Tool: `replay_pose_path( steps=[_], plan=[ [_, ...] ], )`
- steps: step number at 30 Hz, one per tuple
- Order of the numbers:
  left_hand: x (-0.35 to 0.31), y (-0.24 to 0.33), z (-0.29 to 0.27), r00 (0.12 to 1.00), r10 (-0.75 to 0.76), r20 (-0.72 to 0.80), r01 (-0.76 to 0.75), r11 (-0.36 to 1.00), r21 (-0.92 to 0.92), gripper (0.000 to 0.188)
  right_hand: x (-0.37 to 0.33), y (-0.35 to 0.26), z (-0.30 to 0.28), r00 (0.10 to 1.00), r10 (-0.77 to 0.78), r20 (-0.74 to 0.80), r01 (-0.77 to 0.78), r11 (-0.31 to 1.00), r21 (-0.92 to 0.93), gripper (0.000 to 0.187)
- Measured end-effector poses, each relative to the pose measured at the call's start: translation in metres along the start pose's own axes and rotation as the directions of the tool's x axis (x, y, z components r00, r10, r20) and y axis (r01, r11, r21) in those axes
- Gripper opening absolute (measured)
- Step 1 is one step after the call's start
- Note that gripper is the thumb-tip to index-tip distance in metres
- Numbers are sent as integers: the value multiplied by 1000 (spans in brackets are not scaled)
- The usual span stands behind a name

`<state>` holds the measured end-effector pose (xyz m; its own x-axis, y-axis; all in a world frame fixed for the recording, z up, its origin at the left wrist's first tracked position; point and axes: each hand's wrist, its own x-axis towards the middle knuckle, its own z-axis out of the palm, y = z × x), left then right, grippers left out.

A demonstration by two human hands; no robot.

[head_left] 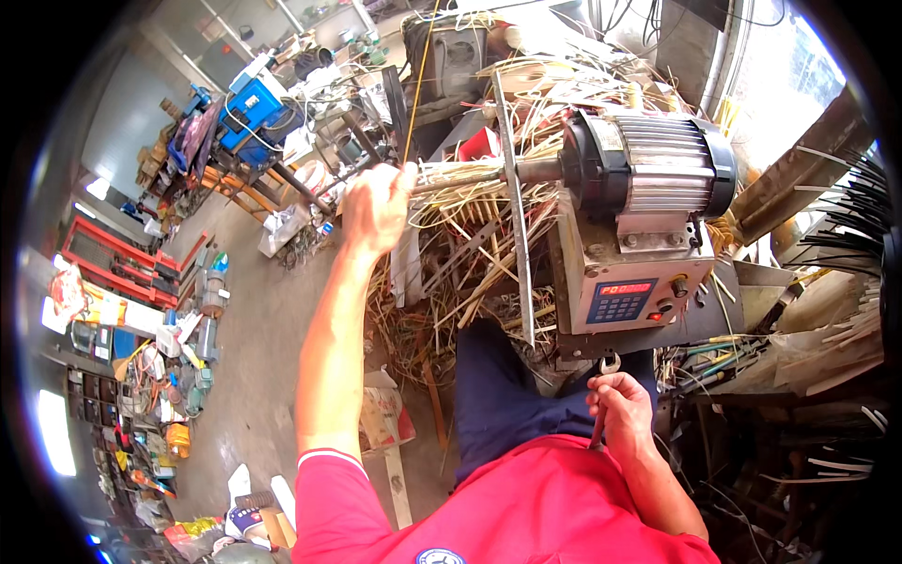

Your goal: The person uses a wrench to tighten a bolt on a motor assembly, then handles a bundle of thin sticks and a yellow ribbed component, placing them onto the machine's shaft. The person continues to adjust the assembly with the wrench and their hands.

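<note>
My left hand point(376, 211) is raised with the arm outstretched, its fingers closed at the near end of a thin yellow strand point(420, 85) that runs up out of view. Beside those fingers is the free end of a horizontal metal shaft point(460, 179); whether they touch it is hidden. The shaft comes out of a silver-and-black electric motor point(658, 162), through a long upright flat metal bar point(515, 216). Low at my lap, my right hand point(622, 409) is closed around a wrench, whose open jaw point(610, 363) points up.
Under the motor stands a control box point(615, 315) with a lit red display, keypad and knobs. Cut strips point(470, 273) pile up under and behind the shaft. Left of me runs concrete floor point(249, 348), with red metal frames point(122, 254) and scattered parts. Black rods point(855, 207) bristle at the far right.
</note>
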<state>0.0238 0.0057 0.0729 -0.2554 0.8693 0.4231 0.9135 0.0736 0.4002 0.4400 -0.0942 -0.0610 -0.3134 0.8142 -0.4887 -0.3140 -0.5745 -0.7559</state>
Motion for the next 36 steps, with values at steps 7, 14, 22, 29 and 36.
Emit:
replay_pose_path(
  steps=[7,14,22,29,36],
  plan=[
    [9,-3,2,978,40,206,-68,989,132,60,0,-3,6,1000,-1,25,0,1000,25,6],
    [4,-13,8,997,77,-7,-76,993,88,52,-1,-1,2,1000,-10,24,9,1000,13,4],
    [5,0,3,989,150,-5,-147,974,170,57,3,-1,1,999,-30,42,29,999,15,4],
    [3,-9,10,978,162,-130,-150,984,98,56,3,-2,-1,998,3,56,-2,1000,-28,4],
    [8,8,8,983,82,-164,-100,989,-109,64,2,-8,0,999,16,47,-15,999,-30,3]
  ],
)
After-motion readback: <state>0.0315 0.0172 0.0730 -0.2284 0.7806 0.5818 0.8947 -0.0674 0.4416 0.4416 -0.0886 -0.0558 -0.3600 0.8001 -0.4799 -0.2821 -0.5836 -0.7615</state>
